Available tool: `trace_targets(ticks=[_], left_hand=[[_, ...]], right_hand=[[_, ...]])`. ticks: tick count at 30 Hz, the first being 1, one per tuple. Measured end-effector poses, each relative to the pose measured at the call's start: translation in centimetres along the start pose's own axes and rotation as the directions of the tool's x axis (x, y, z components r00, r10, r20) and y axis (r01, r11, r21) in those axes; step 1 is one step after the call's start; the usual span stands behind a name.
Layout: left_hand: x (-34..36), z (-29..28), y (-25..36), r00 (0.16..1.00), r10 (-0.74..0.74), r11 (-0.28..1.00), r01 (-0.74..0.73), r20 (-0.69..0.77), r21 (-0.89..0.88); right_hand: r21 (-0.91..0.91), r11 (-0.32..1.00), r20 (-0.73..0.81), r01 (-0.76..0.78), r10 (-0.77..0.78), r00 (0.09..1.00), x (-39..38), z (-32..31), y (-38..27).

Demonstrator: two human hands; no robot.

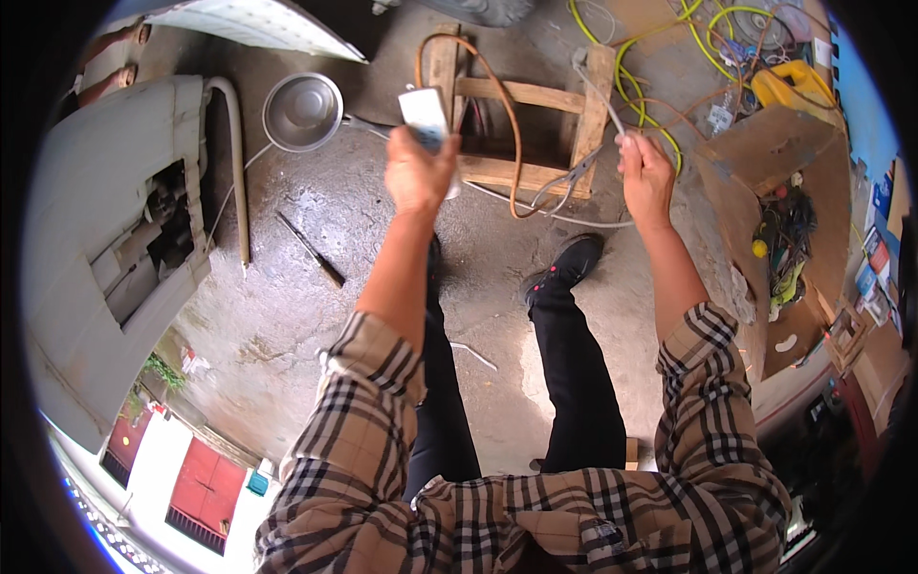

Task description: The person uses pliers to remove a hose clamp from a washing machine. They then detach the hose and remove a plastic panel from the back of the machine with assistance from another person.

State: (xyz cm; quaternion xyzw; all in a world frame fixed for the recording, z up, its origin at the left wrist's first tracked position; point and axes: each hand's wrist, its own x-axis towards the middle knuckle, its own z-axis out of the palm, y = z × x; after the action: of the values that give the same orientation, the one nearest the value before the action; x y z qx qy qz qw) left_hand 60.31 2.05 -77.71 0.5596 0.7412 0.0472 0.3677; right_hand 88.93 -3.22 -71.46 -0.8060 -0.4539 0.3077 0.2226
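My left hand (419, 174) is closed around a white, flat rectangular object (424, 113) with bluish marks on its lower part; its kind I cannot make out. My right hand (646, 180) is closed on the lower end of a thin grey rod (600, 94), which slants up and left to a thicker tip. Between and beyond the hands, a wooden frame (521, 174) lies on the floor. An orange hose (500, 91) loops across it. Near my right hand lies a grey plier-like tool (574, 176) at the frame's near edge.
A metal bowl (302, 112) and a long thin tool with a wooden handle (311, 251) lie left on the floor. Farther left stands a pale casing (72, 258) with a grey pipe (236, 172). A cardboard box (765, 153) of odds and ends stands right, below yellow-green hoses (631, 86).
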Motion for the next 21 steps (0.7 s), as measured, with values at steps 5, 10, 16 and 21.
trace_targets(ticks=[5,10,16,21], left_hand=[[0.2,2.6,1.1,0.991,-0.105,0.984,0.09,0.088,0.155],[2.0,2.2,1.5,0.979,-0.119,0.991,0.107,0.165,0.076],[1.9,0.4,0.5,0.936,-0.267,0.962,0.273,0.232,0.003],[-3.3,-1.3,-1.0,0.93,-0.241,0.948,0.286,0.276,-0.136]], right_hand=[[-0.056,0.978,0.399,-0.202,0.207,0.893,3.1,2.0,-0.2],[0.363,0.887,0.256,-0.284,0.198,0.946,6.6,2.5,-4.5],[0.233,0.923,0.511,-0.306,0.151,0.846,-5.5,-1.1,-3.3],[0.206,0.893,0.402,-0.401,0.296,0.866,-6.8,0.7,-6.9]])
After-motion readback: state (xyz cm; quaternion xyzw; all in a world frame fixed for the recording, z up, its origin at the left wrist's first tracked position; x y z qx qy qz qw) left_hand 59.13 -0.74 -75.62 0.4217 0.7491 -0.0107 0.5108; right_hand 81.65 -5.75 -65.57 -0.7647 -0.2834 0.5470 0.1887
